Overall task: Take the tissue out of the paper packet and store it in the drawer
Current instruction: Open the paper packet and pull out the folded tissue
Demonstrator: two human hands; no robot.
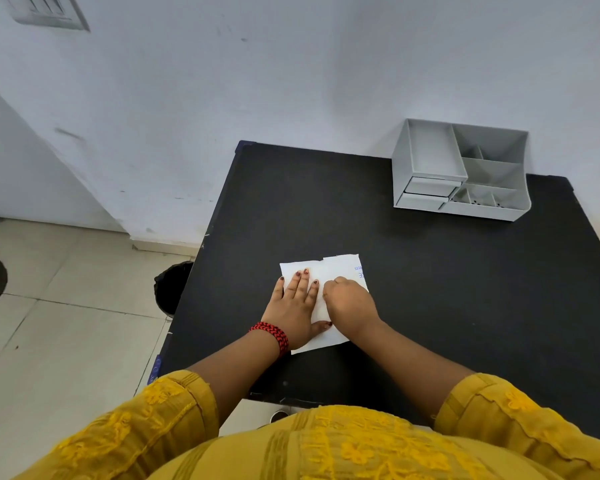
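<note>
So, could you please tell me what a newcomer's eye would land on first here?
Probably the white paper packet mid-way on the black table, with the left hand pressed flat on it and the right hand curled at its right part. Next, the grey drawer organiser at the far right by the wall.

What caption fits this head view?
Both hands, left and right, press a white paper packet flat on the black table.

Black table (pixel 413 271) against a pale wall (pixel 291 81). Dark bin (pixel 172 289) on tiled floor (pixel 49 323), beside the table's left edge.
</note>
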